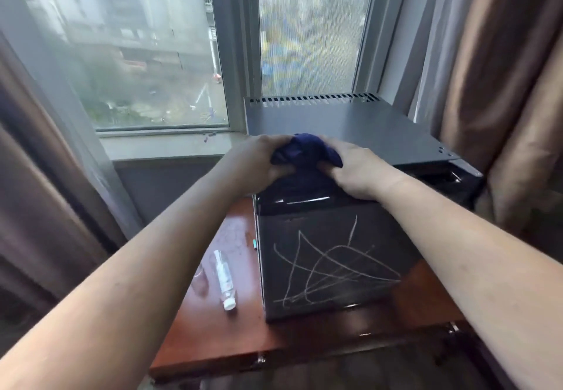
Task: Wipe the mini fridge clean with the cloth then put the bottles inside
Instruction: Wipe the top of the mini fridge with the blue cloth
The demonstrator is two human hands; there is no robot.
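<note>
A black mini fridge (350, 127) stands on a reddish wooden table (219, 341) by the window. Its closed door (332, 267) faces me and carries pale scribbled lines. Both hands hold a bunched dark blue cloth (304, 151) above the fridge's front top edge. My left hand (259, 161) grips the cloth's left side. My right hand (356, 170) grips its right side. A clear plastic bottle (224, 280) with a white cap lies on its side on the table, left of the fridge. A second clear bottle (199, 280) lies further left, partly behind my left forearm.
A window sill (164, 145) and glass panes lie behind the table. Brown curtains (502, 84) hang on both sides, the right one close against the fridge. A small teal object (254, 243) lies beside the fridge's left front corner.
</note>
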